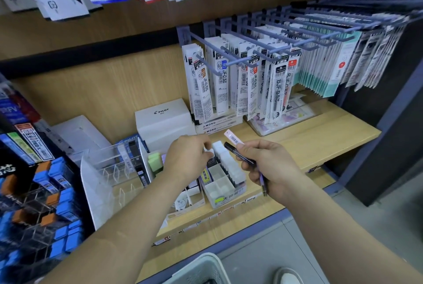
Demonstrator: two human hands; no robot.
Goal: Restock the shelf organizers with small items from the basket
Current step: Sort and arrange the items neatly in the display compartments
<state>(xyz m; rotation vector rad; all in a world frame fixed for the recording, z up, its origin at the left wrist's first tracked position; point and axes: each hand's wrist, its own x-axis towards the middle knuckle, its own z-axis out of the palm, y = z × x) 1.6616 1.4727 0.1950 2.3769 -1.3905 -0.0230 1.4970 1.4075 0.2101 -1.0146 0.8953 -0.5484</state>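
Two pens, one dark with a barcode tag and one purple, lie clasped in the curled fingers of the right hand, held in the air just right of the white divided tray they seem meant for. The left hand reaches into that tray, and its fingers appear to pinch a small white box at the far end of a row of white boxes, though the hand's back hides the grip itself. The job looks mid-way: the row beside the fingers is full, but several tray compartments below them sit bare, and the clear organizer left of the left hand has open slots. The basket sits low, near the person's elbows, showing only its rim, so what remains in it cannot be told. Beyond the fingers stand a white carton and hanging refill packs on hooks. These packs dangle close over the back of the shelf and could crowd any reach further in.
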